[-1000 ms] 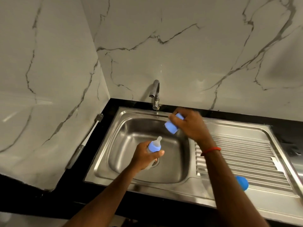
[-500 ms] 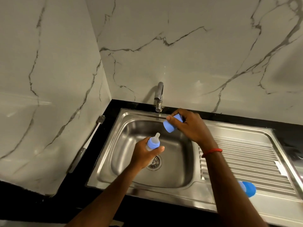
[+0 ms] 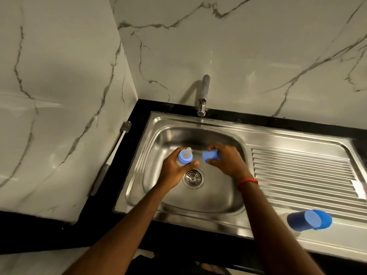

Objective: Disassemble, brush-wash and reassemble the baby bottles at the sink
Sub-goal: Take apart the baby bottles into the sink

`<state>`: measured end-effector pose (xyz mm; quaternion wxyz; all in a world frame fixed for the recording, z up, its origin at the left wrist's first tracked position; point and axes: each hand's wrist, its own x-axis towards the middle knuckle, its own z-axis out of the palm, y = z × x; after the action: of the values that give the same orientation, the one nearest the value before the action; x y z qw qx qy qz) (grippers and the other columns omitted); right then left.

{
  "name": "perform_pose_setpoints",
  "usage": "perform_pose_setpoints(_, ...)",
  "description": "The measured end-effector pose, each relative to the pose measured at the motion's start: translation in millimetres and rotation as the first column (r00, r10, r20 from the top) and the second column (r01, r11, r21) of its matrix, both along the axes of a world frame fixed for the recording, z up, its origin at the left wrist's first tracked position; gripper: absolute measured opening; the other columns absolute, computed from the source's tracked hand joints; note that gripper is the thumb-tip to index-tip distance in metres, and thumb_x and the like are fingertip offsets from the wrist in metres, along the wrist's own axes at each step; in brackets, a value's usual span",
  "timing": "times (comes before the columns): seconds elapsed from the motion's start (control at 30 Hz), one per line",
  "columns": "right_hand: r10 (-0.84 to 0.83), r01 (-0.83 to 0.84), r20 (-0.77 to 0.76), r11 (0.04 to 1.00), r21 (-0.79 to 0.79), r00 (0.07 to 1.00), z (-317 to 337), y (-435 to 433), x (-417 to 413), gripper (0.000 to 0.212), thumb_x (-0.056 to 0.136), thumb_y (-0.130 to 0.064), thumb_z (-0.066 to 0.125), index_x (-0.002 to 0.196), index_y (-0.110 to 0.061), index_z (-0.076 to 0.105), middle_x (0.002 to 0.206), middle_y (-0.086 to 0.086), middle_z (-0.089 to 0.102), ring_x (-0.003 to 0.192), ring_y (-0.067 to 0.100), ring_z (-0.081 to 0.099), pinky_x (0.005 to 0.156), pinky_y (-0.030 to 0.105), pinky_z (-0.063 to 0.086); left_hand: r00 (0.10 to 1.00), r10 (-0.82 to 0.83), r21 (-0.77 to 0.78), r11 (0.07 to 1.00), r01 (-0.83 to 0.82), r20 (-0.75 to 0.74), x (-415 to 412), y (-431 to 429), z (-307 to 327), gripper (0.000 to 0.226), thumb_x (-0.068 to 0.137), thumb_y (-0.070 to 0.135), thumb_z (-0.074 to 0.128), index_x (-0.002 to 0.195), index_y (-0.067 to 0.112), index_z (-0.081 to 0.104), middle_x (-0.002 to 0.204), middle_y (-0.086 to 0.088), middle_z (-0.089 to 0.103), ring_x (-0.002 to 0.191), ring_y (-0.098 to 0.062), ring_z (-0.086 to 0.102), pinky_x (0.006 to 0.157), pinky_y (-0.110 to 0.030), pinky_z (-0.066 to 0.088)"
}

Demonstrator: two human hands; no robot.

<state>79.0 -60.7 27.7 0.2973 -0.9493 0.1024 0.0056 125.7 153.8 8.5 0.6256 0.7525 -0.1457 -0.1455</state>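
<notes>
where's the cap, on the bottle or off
Off. The left hand holds the bottle with its teat bare; the right hand holds the cap beside it, apart.

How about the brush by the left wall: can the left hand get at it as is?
Likely not as is: the left hand grips the bottle. Nothing lies between it and the brush, so freeing the hand should suffice.

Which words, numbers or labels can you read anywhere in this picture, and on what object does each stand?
None can be read. The baby bottle, the blue cap and the blue container show no print; the white patch on the drainboard is too blurred to tell.
</notes>
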Motion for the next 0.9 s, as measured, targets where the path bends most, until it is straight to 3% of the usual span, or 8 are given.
perform_pose_setpoints(0.13, -0.043, 0.042, -0.136, 0.999, -0.008, 0.990, -49, 2, -4, 0.042, 0.073, -0.023, 0.085, 0.111, -0.023, 0.067, 0.106, 0.004, 0.068, 0.094, 0.022, 0.065, 0.077, 0.027, 0.047, 1.000, -0.021, 0.024, 0.999, 0.021, -0.004, 8, 0, -15, 0.048, 0.073, 0.027, 0.089, 0.116, 0.018, 0.068, 0.110, 0.009, 0.072, 0.101, 0.000, 0.065, 0.085, -0.010, 0.045)
perform_pose_setpoints(0.3, -0.108, 0.086, -0.252, 0.992, -0.097, 0.962, -101, 5, -7, 0.040, 0.078, -0.022, 0.078, 0.116, -0.026, 0.066, 0.107, 0.006, 0.062, 0.095, 0.029, 0.063, 0.077, 0.036, 0.053, 1.000, -0.023, 0.063, 0.998, 0.022, 0.021, 19, -7, -33, 0.051, 0.070, 0.025, 0.092, 0.115, 0.017, 0.070, 0.112, 0.009, 0.069, 0.102, 0.002, 0.062, 0.087, -0.008, 0.042)
perform_pose_setpoints(0.47, -0.100, 0.049, -0.356, 0.987, -0.150, 0.929, -154, 0, -8, 0.035, 0.087, -0.015, 0.067, 0.121, -0.020, 0.068, 0.115, 0.014, 0.057, 0.107, 0.035, 0.057, 0.092, 0.041, 0.051, 0.997, -0.077, 0.112, 0.991, 0.079, -0.024, 30, -12, -54, 0.054, 0.063, 0.032, 0.093, 0.111, 0.024, 0.069, 0.107, 0.013, 0.071, 0.097, 0.001, 0.065, 0.087, -0.014, 0.047)
perform_pose_setpoints(0.57, -0.108, 0.056, -0.396, 0.989, -0.140, 0.912, -173, 2, -5, 0.032, 0.091, -0.021, 0.063, 0.123, -0.020, 0.067, 0.119, 0.016, 0.054, 0.110, 0.037, 0.054, 0.095, 0.044, 0.050, 0.994, -0.103, 0.145, 0.984, 0.107, -0.034, 34, -13, -67, 0.057, 0.059, 0.039, 0.092, 0.109, 0.030, 0.067, 0.104, 0.020, 0.071, 0.096, 0.002, 0.065, 0.088, -0.014, 0.048)
perform_pose_setpoints(0.63, -0.097, 0.044, -0.414, 0.990, -0.137, 0.905, -183, 6, -4, 0.032, 0.093, -0.020, 0.059, 0.124, -0.020, 0.067, 0.122, 0.017, 0.052, 0.112, 0.038, 0.052, 0.095, 0.045, 0.051, 0.993, -0.113, 0.170, 0.978, 0.119, -0.041, 35, -11, -74, 0.056, 0.061, 0.033, 0.094, 0.109, 0.030, 0.066, 0.103, 0.020, 0.070, 0.094, 0.002, 0.065, 0.085, -0.012, 0.049)
perform_pose_setpoints(0.9, -0.086, 0.002, -0.459, 0.983, -0.182, 0.884, -193, 11, -4, 0.032, 0.095, -0.020, 0.057, 0.126, -0.024, 0.065, 0.124, 0.015, 0.050, 0.115, 0.036, 0.050, 0.093, 0.047, 0.052, 0.989, -0.145, 0.243, 0.958, 0.149, -0.036, 28, -6, -89, 0.050, 0.069, 0.028, 0.092, 0.112, 0.024, 0.066, 0.105, 0.007, 0.071, 0.093, -0.010, 0.067, 0.079, -0.013, 0.053)
